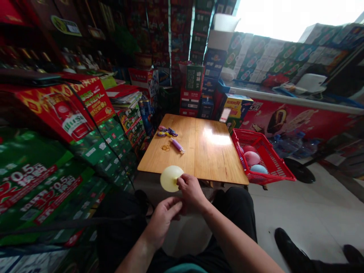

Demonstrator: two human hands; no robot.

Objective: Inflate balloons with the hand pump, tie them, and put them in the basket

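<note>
My right hand pinches the neck of an inflated pale yellow balloon, which sits just left of it and over the near edge of a wooden table. My left hand is curled just below my right hand, its fingertips hidden behind it. On the table lie a few limp purple and yellow balloons, a purple tube and a small tangle of rubber bands.
A red plastic basket at the table's right edge holds inflated pink and blue balloons. Stacked drink cartons crowd the left and back. A red-sided freezer stands at right, above a tiled floor.
</note>
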